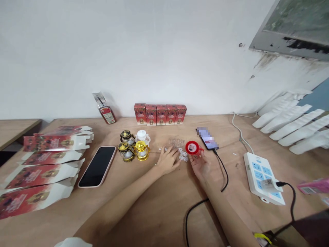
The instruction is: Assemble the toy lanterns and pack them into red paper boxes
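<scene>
My right hand (200, 166) grips a small red lantern (195, 153), its round end with a pale, printed centre facing me. Left of it, my left hand (167, 162) rests low over the table, fingers bent and apart, beside a scatter of small white pieces (183, 156). Thin clear or wire-like pieces (177, 142) lie just behind its fingertips. Further left stand several mini lanterns: a bright gold lantern (142, 150), a white lantern (143, 137) and black-and-gold lanterns (126, 152).
Red boxes (161, 115) line the wall; flattened cartons (43, 175) lie left. A pink-cased phone (97, 167), a bottle (108, 115), a cabled phone (207, 139), a power strip (262, 178) and white strips (293, 127) surround the work area. A black cable (192, 207) crosses under my right arm.
</scene>
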A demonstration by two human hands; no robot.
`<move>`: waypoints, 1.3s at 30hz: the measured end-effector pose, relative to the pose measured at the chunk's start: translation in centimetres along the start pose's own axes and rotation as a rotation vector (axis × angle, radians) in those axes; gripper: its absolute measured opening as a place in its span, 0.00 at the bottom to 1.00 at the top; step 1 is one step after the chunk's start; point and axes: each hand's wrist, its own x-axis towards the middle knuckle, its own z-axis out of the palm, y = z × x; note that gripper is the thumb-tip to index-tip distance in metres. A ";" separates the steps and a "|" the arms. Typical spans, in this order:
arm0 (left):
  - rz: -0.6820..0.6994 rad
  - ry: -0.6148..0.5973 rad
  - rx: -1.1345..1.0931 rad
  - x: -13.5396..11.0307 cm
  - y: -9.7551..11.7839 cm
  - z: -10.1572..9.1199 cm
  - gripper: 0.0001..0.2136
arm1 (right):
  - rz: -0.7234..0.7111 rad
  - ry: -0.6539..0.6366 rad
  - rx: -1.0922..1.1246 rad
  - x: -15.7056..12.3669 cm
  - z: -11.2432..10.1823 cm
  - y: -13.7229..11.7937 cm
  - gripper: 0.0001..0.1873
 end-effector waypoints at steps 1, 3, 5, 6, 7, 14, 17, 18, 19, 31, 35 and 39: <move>0.013 -0.006 -0.002 0.0 0.0 0.0 0.16 | 0.002 -0.004 0.005 0.0 0.0 0.0 0.10; 0.035 -0.015 -0.007 -0.1 0.0 -0.1 0.15 | 0.007 -0.007 0.016 -0.1 0.0 0.0 0.10; 0.044 -0.021 -0.010 -0.2 0.0 -0.2 0.15 | 0.010 -0.005 0.022 -0.1 0.0 0.0 0.10; 0.045 -0.022 -0.009 -0.1 0.1 -0.2 0.14 | 0.009 -0.006 0.019 -0.1 0.0 0.0 0.10; 0.048 -0.023 -0.005 0.0 0.2 -0.2 0.14 | 0.005 -0.007 0.012 -0.1 0.0 0.0 0.10; 0.036 0.041 -0.032 -1.3 0.5 -1.2 0.14 | -0.130 -0.065 -0.154 -0.6 0.7 0.0 0.20; -0.005 0.099 -0.114 -4.9 0.2 -2.4 0.13 | -0.228 -0.078 -0.326 -1.7 1.8 0.7 0.27; 0.005 0.102 -0.142 -6.5 0.1 -2.9 0.12 | -0.242 -0.090 -0.390 -2.2 2.3 1.1 0.29; 0.035 0.088 -0.164 -8.0 0.0 -3.2 0.12 | -0.247 -0.112 -0.453 -2.8 2.9 1.5 0.31; 0.146 0.076 -0.092 -14.3 0.0 -2.5 0.11 | -0.746 -0.893 -1.379 -8.3 14.1 9.9 0.29; 0.066 -0.023 -0.103 -14.8 -0.5 -2.1 0.14 | -1.015 -0.971 -1.654 -8.6 14.8 13.0 0.28; -0.059 -0.063 -0.194 -14.7 -1.0 -2.6 0.24 | -1.138 -0.954 -1.816 -8.5 14.9 14.3 0.30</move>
